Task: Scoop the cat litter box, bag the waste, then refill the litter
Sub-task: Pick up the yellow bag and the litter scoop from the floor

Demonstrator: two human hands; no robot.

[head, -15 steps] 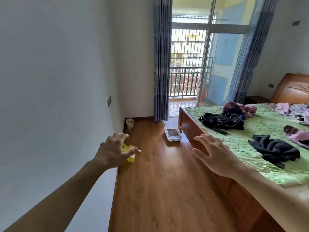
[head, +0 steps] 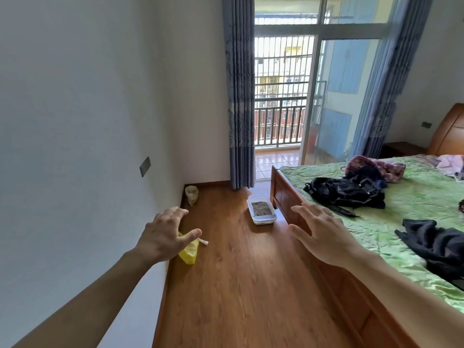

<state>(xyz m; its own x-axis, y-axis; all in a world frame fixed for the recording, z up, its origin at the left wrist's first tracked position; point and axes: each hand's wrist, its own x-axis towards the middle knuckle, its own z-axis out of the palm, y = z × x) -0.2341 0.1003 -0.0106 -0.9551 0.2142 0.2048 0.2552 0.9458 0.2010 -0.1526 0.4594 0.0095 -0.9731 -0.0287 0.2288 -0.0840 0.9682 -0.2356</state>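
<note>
Litter box: where the wooden floor point(head: 241, 285) meets the foot of the bed, a shallow white litter box point(head: 261, 209) sits flat, just beside the bed's corner and short of the balcony door; grey litter point(head: 261, 208) with a few dark specks fills its bottom.
Yellow bag: a crumpled yellow bag point(head: 188, 252) lies on the floor against the left wall, well apart from the box; part of it is hidden behind the left hand.
White piece: a small white thing point(head: 203, 241) lies just beside the bag; too small to say what it is.
Pale sack: a small pale sack point(head: 191, 194) with a rolled top stands upright in the room's corner, apart from the box.
Left hand: the left hand point(head: 163, 236) is held out in the air above the bag, back up, fingers straight and spread, grasping nothing.
Right hand: the right hand point(head: 324, 234) is held out likewise near the bed's edge, fingers spread and relaxed, grasping nothing.
Bed: a wooden bed point(head: 283, 194) with a green cover carries a black bag point(head: 347, 190), dark clothes point(head: 437, 243) and a purple cloth point(head: 376, 167).
Beyond: blue curtains point(head: 239, 96) frame a sliding glass door point(head: 339, 91) onto a railed balcony.
</note>
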